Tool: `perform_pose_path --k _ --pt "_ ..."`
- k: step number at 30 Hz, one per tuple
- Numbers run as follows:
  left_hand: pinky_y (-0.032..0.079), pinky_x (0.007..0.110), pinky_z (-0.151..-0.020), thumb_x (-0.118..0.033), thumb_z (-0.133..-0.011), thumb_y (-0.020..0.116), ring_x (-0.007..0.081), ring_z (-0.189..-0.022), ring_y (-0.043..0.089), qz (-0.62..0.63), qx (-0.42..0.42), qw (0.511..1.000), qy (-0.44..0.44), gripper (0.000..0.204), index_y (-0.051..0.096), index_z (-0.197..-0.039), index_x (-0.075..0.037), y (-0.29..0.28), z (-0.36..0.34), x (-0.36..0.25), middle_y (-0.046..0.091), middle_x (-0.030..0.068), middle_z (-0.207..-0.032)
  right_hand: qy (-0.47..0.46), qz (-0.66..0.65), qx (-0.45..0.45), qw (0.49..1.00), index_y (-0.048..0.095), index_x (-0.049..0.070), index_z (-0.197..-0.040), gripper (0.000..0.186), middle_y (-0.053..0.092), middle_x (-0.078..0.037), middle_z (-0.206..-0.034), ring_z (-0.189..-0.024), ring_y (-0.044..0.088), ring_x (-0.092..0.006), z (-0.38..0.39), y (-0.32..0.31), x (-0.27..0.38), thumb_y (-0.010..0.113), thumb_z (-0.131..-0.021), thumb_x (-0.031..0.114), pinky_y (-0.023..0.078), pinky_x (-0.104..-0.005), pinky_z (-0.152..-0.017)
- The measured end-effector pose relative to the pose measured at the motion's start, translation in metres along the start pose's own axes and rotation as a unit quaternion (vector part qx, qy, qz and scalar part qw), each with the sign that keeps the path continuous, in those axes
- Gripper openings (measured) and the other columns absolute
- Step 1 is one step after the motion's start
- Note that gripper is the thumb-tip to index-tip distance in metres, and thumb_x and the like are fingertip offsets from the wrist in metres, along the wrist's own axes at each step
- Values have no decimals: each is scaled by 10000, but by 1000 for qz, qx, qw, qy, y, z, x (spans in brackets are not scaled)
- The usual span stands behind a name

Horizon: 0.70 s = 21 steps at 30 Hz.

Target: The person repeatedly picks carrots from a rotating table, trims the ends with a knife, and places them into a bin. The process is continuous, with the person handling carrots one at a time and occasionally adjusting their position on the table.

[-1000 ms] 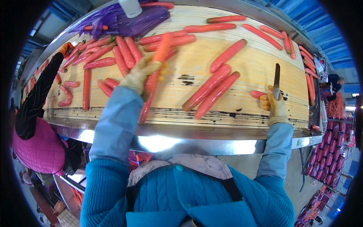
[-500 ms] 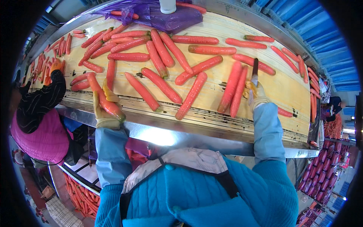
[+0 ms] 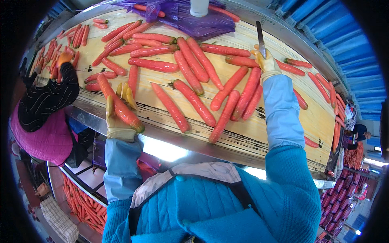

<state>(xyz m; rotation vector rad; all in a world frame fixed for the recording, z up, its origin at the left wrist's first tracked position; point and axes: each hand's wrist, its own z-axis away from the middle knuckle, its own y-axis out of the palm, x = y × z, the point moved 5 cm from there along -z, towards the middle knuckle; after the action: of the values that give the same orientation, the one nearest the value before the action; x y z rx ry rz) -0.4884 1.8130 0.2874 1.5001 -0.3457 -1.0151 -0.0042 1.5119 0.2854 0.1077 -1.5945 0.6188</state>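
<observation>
Head view: the left hand (image 3: pixel 117 121), fingers closed around a carrot (image 3: pixel 119 106), holds it at the counter (image 3: pixel 279 133) near edge, long axis from 11 to 5 o'clock, cut end toward 5. The right hand (image 3: pixel 265 62), fingers wrapped on a knife (image 3: pixel 260 38), points the blade toward 12 o'clock. Risk: the carrot overhangs the edge and could drop if the grip loosens.
</observation>
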Motion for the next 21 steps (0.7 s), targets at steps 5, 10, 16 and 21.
perform_pose_path --k 5,10,16,21 --pt "463 439 -1110 -336 -995 643 293 -1352 510 -32 -17 999 11 650 408 -1512 -19 -7 0 -14 494 157 -1496 -100 472 72 873 519 181 -1447 544 681 -223 -1198 -1130 645 -394 -13 23 -4 571 -953 404 498 -461 -980" --pt "444 449 -1131 -319 -994 643 298 -1340 515 -33 -34 999 24 612 422 -1498 -51 -10 -6 -30 511 168 -1466 -114 580 156 791 414 173 -1532 719 670 -256 -1213 -1125 643 -422 -5 14 -10 606 -918 493 504 -496 -950" --pt "417 426 -1146 -372 -1006 615 291 -1331 515 -97 -69 992 52 642 409 -1503 -20 -6 -13 -45 508 156 -1470 -15 568 129 813 430 72 -1491 787 663 -266 -1222 -1074 665 -413 36 11 -29 749 -854 407 530 -484 -946" --pt "379 439 -1183 -389 -1005 609 316 -1374 487 -95 -66 992 -50 684 375 -1524 -11 18 -20 -26 459 186 -1525 226 -79 166 957 483 33 -1442 731 699 -212 -1160 -1014 702 -309 94 38 -20 691 -922 503 580 -402 -892"
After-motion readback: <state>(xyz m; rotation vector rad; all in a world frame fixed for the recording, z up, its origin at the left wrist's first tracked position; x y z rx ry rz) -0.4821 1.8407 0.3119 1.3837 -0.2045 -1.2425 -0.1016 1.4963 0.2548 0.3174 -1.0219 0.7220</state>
